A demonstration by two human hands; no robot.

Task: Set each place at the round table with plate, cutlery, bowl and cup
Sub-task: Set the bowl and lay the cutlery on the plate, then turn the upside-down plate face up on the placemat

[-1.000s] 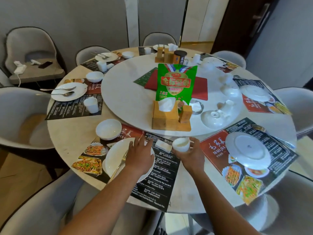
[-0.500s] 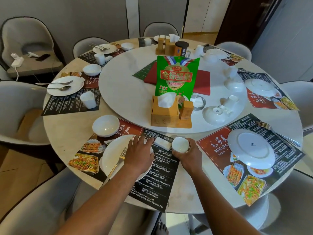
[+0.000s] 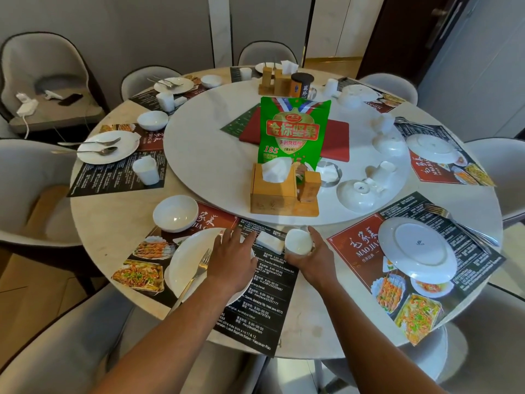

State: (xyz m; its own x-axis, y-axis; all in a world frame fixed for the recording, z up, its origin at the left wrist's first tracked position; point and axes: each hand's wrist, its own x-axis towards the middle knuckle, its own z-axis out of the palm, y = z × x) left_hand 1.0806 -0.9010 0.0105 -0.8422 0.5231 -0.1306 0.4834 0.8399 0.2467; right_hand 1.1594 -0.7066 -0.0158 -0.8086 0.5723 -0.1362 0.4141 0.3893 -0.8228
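At the worktop's near edge, the right hand is curling round the cup, seemingly setting it beside the plate. The left hand is lying flat and loose on the plate's rim, likely steadying it.

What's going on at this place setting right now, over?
Left hand flat on plate, beside fork. Right hand grips cup, upright on the placemat. Bowl set. Small white block close beside cup.

wooden tissue box blocking straight ahead, bowl far-left, bare tabletop between placemats
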